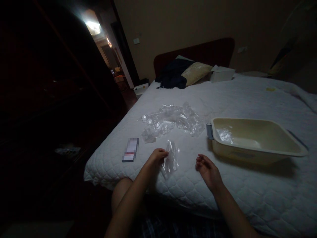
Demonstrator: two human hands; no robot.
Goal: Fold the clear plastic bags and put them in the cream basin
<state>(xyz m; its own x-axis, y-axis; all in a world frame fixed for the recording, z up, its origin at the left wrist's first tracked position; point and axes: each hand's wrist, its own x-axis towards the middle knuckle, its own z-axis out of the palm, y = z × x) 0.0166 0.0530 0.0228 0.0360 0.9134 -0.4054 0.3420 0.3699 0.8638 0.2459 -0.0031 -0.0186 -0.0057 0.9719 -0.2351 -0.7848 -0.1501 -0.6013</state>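
My left hand point(159, 156) pinches a small clear plastic bag point(170, 162) by its left side, just above the quilted white bed cover. To the right, my right hand point(206, 170) hovers with its fingers loosely curled and apart, holding nothing. Beyond both hands lies a spread of crumpled clear plastic bags point(173, 117) on the bed. A large cream plastic bin point(252, 155) with grey side clips stands right of my right hand. Inside it, a piece of clear plastic point(225, 135) rests at the left end.
A blurred-out phone-like rectangle point(130, 150) lies on the bed point(188, 188) to the left. Toward the headboard point(223, 49) are dark clothing point(173, 72), a yellowish pillow point(196, 73) and a white box point(223, 74). The room is dim, with a lit doorway at the far left.
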